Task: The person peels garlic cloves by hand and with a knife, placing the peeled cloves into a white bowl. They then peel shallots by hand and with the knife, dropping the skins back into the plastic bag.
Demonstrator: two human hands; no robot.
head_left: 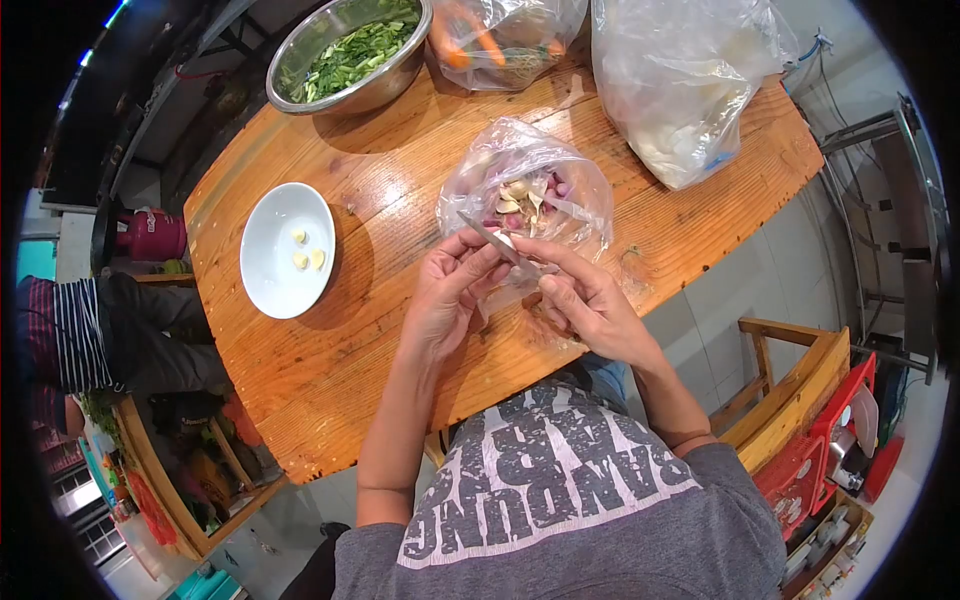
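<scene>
My left hand [455, 285] pinches a pale garlic clove [503, 238] between its fingertips. In my right hand [590, 305] is a small knife [488, 236], its blade pointing up and left across the clove. Just beyond both hands lies an open clear plastic bag [575, 175] with garlic cloves [515, 200] and purplish shallots or garlic in it. To the left stands a white bowl [262, 280] with three peeled cloves [300, 260] at its bottom. My fingers partly hide the knife's handle and the clove.
A steel bowl [290, 75] of chopped greens stands at the table's far left. Beside it are a plastic bag of carrots [505, 45] and a larger whitish bag [680, 90]. Scraps of peel [632, 258] lie near the right edge. Another person [110, 335] stands at the left.
</scene>
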